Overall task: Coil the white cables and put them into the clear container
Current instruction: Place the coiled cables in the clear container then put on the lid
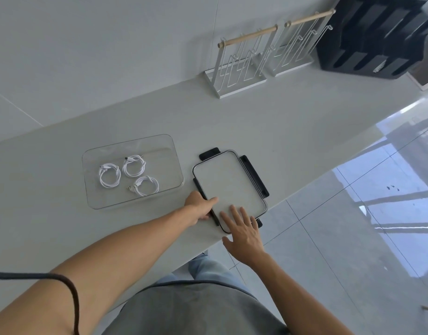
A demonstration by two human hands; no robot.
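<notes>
Three coiled white cables (128, 175) lie inside the clear container (92, 197) on the pale counter (280, 131); just right of it sits the lid (230, 189) (clear, with black latches); the left hand (199, 206) grips the lid's left edge, thumb on top; the right hand (243, 232) rests flat on its near end, fingers straight; two white wire racks (234, 66) stand against the wall.

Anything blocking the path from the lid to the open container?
Nothing visible. The lid lies flat on the table right of the clear container, both hands on it. The container is open on top, with three coiled white cables inside.
</notes>
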